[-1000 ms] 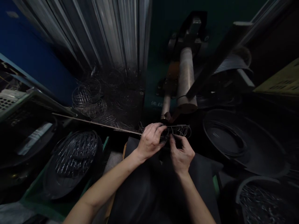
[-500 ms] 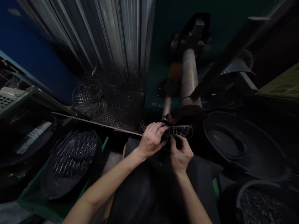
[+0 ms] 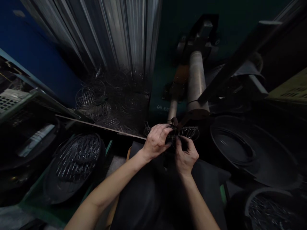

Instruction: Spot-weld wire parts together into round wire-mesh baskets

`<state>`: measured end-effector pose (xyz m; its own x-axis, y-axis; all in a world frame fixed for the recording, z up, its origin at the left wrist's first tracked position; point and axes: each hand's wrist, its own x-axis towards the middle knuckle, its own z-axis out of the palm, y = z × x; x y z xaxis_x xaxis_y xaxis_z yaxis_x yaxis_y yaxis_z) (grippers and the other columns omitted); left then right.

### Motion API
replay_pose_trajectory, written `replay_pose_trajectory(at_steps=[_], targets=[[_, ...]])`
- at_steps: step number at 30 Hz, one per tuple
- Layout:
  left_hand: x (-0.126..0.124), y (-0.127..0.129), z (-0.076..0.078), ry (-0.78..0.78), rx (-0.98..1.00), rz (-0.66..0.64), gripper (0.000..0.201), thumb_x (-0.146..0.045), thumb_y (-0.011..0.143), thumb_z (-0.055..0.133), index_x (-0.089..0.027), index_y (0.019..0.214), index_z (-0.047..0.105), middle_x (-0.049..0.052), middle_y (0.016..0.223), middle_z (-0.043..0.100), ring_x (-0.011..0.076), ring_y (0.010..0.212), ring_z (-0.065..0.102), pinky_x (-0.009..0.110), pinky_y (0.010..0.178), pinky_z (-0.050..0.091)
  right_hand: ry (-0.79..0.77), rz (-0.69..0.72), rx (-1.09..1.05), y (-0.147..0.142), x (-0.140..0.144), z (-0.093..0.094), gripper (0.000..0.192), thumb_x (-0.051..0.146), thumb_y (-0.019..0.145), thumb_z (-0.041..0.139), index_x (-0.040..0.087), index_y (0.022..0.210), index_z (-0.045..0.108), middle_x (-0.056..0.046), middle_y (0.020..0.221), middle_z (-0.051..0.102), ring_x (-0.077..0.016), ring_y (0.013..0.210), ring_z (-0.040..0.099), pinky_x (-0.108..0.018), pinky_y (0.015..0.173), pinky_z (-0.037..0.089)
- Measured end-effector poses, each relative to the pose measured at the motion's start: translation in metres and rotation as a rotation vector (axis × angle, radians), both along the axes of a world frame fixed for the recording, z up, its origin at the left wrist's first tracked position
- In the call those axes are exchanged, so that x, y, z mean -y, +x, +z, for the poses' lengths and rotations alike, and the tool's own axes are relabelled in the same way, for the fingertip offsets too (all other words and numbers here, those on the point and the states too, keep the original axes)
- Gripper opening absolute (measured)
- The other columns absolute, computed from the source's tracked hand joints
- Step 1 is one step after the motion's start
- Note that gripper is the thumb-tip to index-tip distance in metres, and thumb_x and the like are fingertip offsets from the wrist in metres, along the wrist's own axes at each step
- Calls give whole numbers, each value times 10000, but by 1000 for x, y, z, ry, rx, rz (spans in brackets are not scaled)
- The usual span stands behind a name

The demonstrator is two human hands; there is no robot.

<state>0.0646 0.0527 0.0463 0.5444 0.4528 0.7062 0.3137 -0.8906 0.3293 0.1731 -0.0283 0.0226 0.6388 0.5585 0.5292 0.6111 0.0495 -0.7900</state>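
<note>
A small wire basket (image 3: 189,131) of thin metal rods lies across the front of a machine, beneath its lower electrode arm (image 3: 172,110). My left hand (image 3: 157,140) is closed on the basket's left part, fingers curled over its top edge. Close beside it, my right hand (image 3: 186,155) pinches at the near side of the basket's middle; a small piece between its thumb and forefinger is too dark to make out. The basket's right end sticks out past my right hand. Its left end shows only a little behind my left hand.
A thick metal cylinder (image 3: 197,83) and a slanting dark bar (image 3: 237,64) overhang the right. Finished-looking wire baskets (image 3: 93,102) are heaped at the back left. Basins of metal rods (image 3: 76,156) and small wire pieces (image 3: 271,207) flank my lap, with a wide black basin (image 3: 275,156) at right.
The whole view has shifted slightly. Both hands keep nearly the same place on the wire basket, and my right fingers sit a touch higher against it.
</note>
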Motion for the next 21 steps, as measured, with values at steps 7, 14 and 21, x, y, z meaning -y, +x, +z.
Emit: replay_pose_trajectory(at_steps=[7,14,21], targets=[[-3,0,-4,20,12,-15,400,-184,775,618,-156,1132,442,132,1133,601,230,1098,571,405,947,488,-26,-5,16,1,0,1,221,363,894,561,158,913,641,-52,841,656,-157,756,616,-270,731,484],[-9,0,-10,14,-29,-20,385,-155,755,615,-212,1081,419,97,1171,585,221,1124,565,428,962,470,-95,12,43,-4,-5,4,293,416,922,464,169,895,620,-54,821,657,-163,738,613,-283,709,489],[-7,-1,-8,-21,13,-59,397,-193,751,635,-196,1087,424,113,1171,574,224,1124,556,409,934,465,-132,-161,86,31,75,22,348,403,867,567,157,1107,625,-98,1042,652,-213,945,618,-355,863,482]])
